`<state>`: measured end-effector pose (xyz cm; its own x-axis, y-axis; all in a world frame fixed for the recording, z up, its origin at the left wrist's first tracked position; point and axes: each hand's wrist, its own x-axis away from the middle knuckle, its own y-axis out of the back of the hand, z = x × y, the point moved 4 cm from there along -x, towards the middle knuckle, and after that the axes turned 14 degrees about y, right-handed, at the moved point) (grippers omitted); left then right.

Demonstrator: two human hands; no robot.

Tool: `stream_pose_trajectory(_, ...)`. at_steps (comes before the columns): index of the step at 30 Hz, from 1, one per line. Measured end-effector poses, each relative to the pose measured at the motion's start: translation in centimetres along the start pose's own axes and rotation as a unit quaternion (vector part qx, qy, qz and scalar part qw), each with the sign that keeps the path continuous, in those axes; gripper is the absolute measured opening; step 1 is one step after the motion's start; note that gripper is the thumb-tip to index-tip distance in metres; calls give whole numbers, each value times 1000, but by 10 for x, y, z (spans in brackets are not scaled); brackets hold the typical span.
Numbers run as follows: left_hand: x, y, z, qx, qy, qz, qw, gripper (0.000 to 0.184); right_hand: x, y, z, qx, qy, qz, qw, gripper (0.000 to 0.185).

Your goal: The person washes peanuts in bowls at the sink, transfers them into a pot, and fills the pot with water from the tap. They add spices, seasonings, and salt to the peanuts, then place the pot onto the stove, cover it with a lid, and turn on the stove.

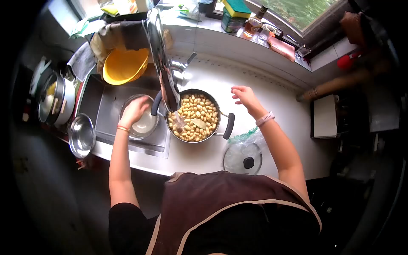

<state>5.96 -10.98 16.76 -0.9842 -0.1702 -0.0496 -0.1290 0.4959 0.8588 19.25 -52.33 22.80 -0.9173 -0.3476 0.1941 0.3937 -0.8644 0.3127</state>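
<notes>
A two-handled pot [220, 114] full of unshelled peanuts [197, 111] stands on the white counter beside the sink. The faucet [163, 63] reaches over its left side, and water runs onto the peanuts. My left hand [135, 111] is over the rim of a metal bowl [143, 127] in the sink; its fingers are bent, and whether they grip the rim is unclear. To the right of the pot, my right hand [247, 100] hovers above the counter with loosely curled fingers apart and nothing in them. A glass lid [238, 159] lies near the front edge beside a clear plastic bag [250, 146].
A yellow basket [125, 66] sits at the back of the sink [104, 112]. Another metal bowl [82, 136] rests on the sink's left edge, near stacked pots [66, 102]. Bottles [253, 24] and a sponge [236, 8] line the window ledge. A black-framed box [325, 117] stands at right.
</notes>
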Motion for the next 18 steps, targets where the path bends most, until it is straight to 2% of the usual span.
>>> stream_pose_trajectory(1,-20,12,-26,5,-3,-14,1000,27,13,0,3,7,11,6,1000,38)
stream_pose_trajectory(2,-40,20,-50,-50,-20,-9,998,25,25,2,0,-5,46,-21,999,36)
stream_pose_trajectory(3,-53,39,-99,-143,-37,-5,989,24,41,4,-4,-6,41,-28,999,36)
stream_pose_trajectory(4,-67,38,-122,-134,-126,-41,982,26,57,8,-3,33,75,-29,996,36)
stream_pose_trajectory(5,-89,14,-116,-110,-202,-93,969,30,72,14,-1,71,109,-32,991,36)
stream_pose_trajectory(7,-120,-20,-147,-263,-335,-84,901,33,112,31,5,115,115,-57,985,36)
stream_pose_trajectory(9,-134,-35,-172,-321,-393,-61,859,36,146,53,1,168,116,-110,973,35)
stream_pose_trajectory(10,-148,-40,-170,-287,-396,-16,872,38,165,67,-7,192,135,-126,964,34)
stream_pose_trajectory(11,-161,-51,-159,-323,-392,-83,857,38,187,86,-15,220,151,-146,953,33)
stream_pose_trajectory(12,-161,-39,-166,-249,-411,-93,872,33,207,102,-22,187,87,-172,963,31)
stream_pose_trajectory(13,-168,-42,-161,-318,-381,-112,861,30,226,115,-28,146,26,-198,969,30)
stream_pose_trajectory(14,-159,-29,-171,-258,-379,-118,881,27,243,134,-33,156,18,-243,957,30)
stream_pose_trajectory(15,-165,-34,-168,-263,-376,-121,880,32,257,152,-39,149,3,-267,952,29)
stream_pose_trajectory(17,-162,-34,-169,-286,-326,-51,900,43,287,194,-44,144,-15,-302,942,29)
stream_pose_trajectory(18,-157,-31,-165,-266,-318,-46,909,46,305,215,-37,139,-4,-336,932,28)
